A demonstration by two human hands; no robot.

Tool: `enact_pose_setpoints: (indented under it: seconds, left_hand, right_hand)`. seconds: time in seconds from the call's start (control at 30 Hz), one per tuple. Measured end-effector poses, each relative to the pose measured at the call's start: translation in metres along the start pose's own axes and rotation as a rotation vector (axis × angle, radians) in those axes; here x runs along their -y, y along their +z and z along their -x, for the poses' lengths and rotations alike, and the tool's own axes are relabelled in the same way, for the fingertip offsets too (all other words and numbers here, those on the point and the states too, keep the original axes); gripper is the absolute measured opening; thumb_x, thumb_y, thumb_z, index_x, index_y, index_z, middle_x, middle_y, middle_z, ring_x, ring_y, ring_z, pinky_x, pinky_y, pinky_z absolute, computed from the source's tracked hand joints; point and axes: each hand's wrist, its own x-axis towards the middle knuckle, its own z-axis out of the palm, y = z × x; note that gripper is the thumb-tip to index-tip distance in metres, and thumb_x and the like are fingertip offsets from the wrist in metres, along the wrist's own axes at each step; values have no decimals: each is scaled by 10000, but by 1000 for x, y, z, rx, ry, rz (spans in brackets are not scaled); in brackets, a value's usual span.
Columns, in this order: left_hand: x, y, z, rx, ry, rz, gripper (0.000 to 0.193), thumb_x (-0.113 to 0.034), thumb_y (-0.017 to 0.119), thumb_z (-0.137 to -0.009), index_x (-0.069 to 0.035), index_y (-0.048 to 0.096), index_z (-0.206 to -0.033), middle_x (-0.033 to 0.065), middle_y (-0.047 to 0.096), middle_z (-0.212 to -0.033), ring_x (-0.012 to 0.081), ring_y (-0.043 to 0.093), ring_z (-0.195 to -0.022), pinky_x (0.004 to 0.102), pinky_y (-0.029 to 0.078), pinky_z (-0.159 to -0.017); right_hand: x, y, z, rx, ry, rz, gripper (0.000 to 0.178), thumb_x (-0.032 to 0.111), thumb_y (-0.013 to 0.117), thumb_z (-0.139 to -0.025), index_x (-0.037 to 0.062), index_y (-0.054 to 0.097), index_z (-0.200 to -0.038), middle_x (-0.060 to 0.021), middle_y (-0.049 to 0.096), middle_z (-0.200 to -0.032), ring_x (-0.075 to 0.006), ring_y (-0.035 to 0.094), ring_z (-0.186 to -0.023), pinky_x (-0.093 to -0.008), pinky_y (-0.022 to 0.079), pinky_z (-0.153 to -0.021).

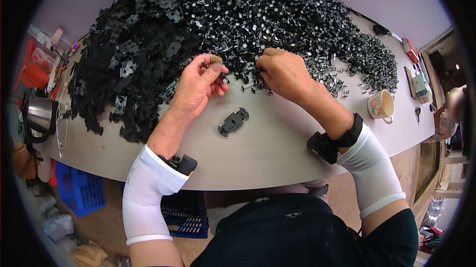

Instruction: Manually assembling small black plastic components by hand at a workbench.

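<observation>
Head view: left hand (pixel 199 82) pinches a wheel (pixel 225 80); slipped, it could roll off desk's near edge (pixel 258 180); right hand (pixel 286 74), hold I cannot tell.

Wht stretch slvs (pixel 148 207) on both arms, hemmed ends; L one w/ sm grey print (pixel 130 175). Blk boxy wrist units (pixel 187 165), R one on blk strap (pixel 353 132). Dk short-slv shirt (pixel 302 235), sm pale mark (pixel 293 214).

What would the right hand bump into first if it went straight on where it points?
Most likely the pile of wheels, just past the right hand's fingertips. Depth is hard to judge, so the fingers may already be touching some.
</observation>
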Motion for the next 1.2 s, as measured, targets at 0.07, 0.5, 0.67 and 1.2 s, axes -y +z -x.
enact_pose_setpoints:
  seconds: [0.07,0.5,0.67,1.2]
  left_hand:
    - [-2,6,5,-12,4,-45,299,-201,596,-922,-23,480,-1132,83,577,-966,148,583,-692,242,458,-560]
    - [-11,10,7,151,108,92,465,-40,596,-883,-9,415,-1311,118,591,-1119,88,568,-798,202,482,-669]
    - [-11,9,4,161,130,249,508,-17,643,-845,3,424,-1303,118,590,-1114,105,584,-790,213,500,-679]
    - [4,8,5,56,354,-312,554,116,548,-842,-22,427,-1365,77,578,-1186,95,586,-809,235,520,-682]
  right_hand:
    - [-1,-4,2,-132,14,-172,131,36,639,-750,24,661,-878,-82,601,-842,-248,612,-744,-356,492,-647]
    - [33,-3,1,68,286,-1252,154,22,646,-792,-50,638,-928,-69,661,-814,-100,631,-738,-218,531,-591]
    - [38,5,-6,-56,302,-1282,151,20,632,-803,-80,617,-916,-98,675,-818,-115,653,-747,-233,535,-648]
    - [54,-11,-23,-258,-52,-385,98,3,635,-664,-47,612,-744,-168,612,-702,-330,618,-644,-375,502,-569]
